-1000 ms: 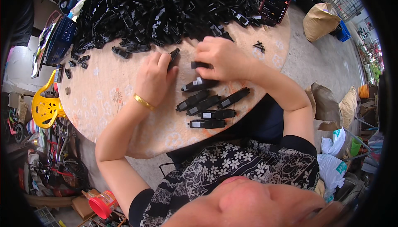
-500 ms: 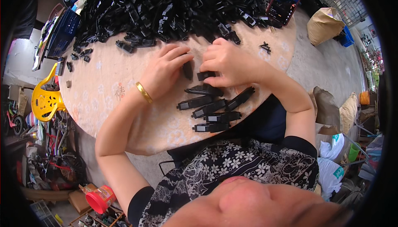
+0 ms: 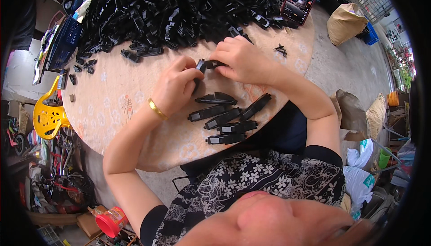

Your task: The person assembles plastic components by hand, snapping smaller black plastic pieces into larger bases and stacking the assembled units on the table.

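My left hand (image 3: 176, 86), with a gold bangle at the wrist, grips a black plastic piece (image 3: 200, 65) between thumb and fingers. Opposite it, my right hand (image 3: 246, 61) pinches a smaller black plastic part (image 3: 212, 64), its end against the left hand's piece. Whether the two are joined I cannot tell; my fingers cover much of both. Just below my hands, several long black plastic pieces lie on the cloth, among them a curved one (image 3: 217, 98), a slanting one (image 3: 256, 106) and a lower one with a grey patch (image 3: 226, 138).
A big heap of black plastic parts (image 3: 179, 12) covers the far side of the round, cloth-covered table (image 3: 107, 111). A phone (image 3: 300, 0) stands at the far right. A few thin black bits (image 3: 281, 50) lie below it. Left of the table is a yellow chair (image 3: 48, 116).
The piece in my left hand has tilted up and now meets the part in my right hand. Both hands have come closer together. The laid-out pieces stay in the same arrangement.
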The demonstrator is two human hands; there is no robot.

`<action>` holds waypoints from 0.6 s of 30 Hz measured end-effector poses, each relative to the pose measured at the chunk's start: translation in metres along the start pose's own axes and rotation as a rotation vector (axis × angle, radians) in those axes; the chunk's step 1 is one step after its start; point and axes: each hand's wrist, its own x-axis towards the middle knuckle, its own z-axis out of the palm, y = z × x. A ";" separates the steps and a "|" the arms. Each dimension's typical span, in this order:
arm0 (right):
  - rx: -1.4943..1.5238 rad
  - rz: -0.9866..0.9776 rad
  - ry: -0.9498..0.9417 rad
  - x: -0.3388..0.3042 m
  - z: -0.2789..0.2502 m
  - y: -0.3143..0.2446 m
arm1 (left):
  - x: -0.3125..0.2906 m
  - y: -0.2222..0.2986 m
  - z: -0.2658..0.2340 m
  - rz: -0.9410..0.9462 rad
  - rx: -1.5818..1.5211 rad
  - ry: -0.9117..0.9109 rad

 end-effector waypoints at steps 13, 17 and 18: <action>0.113 -0.055 0.054 -0.001 0.000 -0.001 | 0.000 0.004 -0.007 -0.223 -0.009 0.036; 0.101 -0.054 0.013 -0.001 -0.006 -0.003 | -0.004 -0.005 -0.011 -0.257 -0.038 -0.028; 0.060 -0.068 0.022 -0.002 -0.007 -0.005 | -0.004 -0.004 -0.013 -0.267 -0.035 -0.027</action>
